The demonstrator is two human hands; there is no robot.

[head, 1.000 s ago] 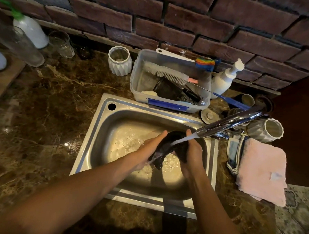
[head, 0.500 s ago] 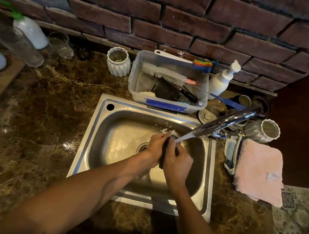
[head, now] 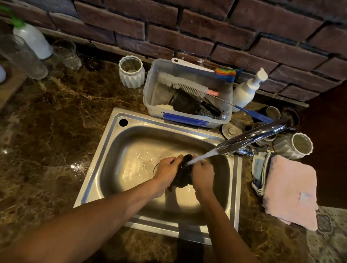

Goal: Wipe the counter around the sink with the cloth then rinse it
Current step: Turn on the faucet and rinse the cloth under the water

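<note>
Between the curled fingers [head: 177,159] of the 2 hands, over the middle of the sink [head: 234,185], sits the dark cloth [head: 183,175], bunched into a wet wad. The left hand [head: 167,169] grips its left side, the right hand [head: 203,175] its right, each closed around a fold, with the knuckles of both turned up toward the camera. Only the top hump and a lower lobe of the cloth show between the hands; the rest is hidden in the palms.

Water from the tap [head: 254,136] runs slantwise down onto the top of the wad, just beside the right hand's fingers.

Soaked like this, the cloth looks soft, limp and heavier than when dry, and probably a little slick. It should take any squeeze without harm. A full-fist hold on opposite ends seems best, so it can be rubbed or wrung without slipping into the basin.

Around the sink lies the brown marbled worktop [head: 49,126], glistening in patches near the left rim, with a pink towel [head: 290,192] at the right.
</note>
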